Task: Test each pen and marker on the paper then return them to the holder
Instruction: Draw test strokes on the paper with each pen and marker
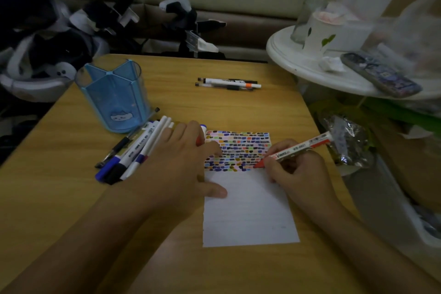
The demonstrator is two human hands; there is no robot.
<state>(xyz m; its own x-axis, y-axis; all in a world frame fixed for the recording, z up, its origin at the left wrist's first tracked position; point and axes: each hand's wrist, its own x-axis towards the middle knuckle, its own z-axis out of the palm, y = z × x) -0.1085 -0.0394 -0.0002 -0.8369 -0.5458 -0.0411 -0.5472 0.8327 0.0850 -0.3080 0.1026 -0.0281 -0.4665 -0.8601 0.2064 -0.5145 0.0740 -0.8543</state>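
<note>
The left hand lies flat, steadying the paper, while the right hand grips the red marker, marking it.

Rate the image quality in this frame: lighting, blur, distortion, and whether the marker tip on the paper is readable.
Head view: dim, underexposed, darkest at the left and the corners; wide-angle bending curves the table edges; the white shelf clutter at right is smeared and soft; the red marker tip in the right hand reads clearly against the paper; no glare.
</note>
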